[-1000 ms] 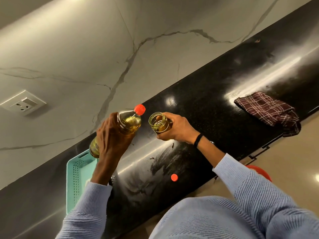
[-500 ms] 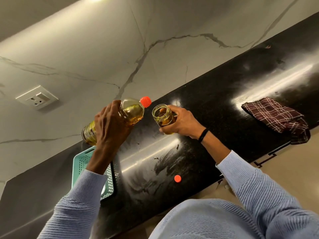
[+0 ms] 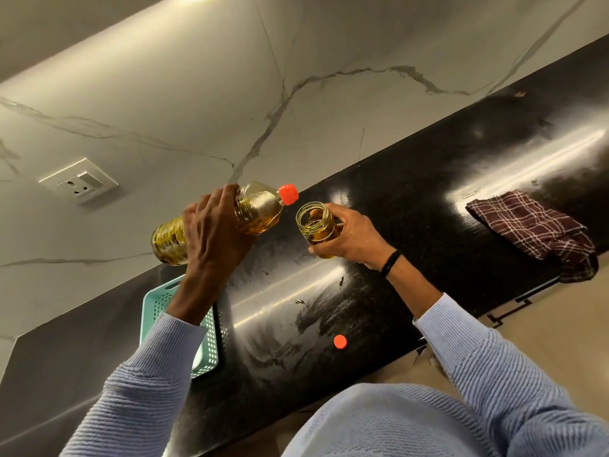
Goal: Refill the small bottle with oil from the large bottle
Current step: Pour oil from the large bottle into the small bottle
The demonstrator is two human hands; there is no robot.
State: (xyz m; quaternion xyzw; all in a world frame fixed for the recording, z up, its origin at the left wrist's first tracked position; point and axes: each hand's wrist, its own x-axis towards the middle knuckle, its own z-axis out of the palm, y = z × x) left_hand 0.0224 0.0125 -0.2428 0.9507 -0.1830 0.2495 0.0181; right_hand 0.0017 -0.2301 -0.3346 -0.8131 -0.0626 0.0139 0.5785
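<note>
While both hands grip — left hand (image 3: 211,232) one large bottle (image 3: 230,219), right hand (image 3: 352,235) one small bottle (image 3: 316,225) — two orange caps

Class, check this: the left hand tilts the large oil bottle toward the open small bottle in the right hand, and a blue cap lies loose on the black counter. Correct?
Not quite. The head view shows the loose cap on the counter is orange-red, not blue. The rest holds: the left hand tilts the large bottle toward the open small bottle in the right hand.
</note>
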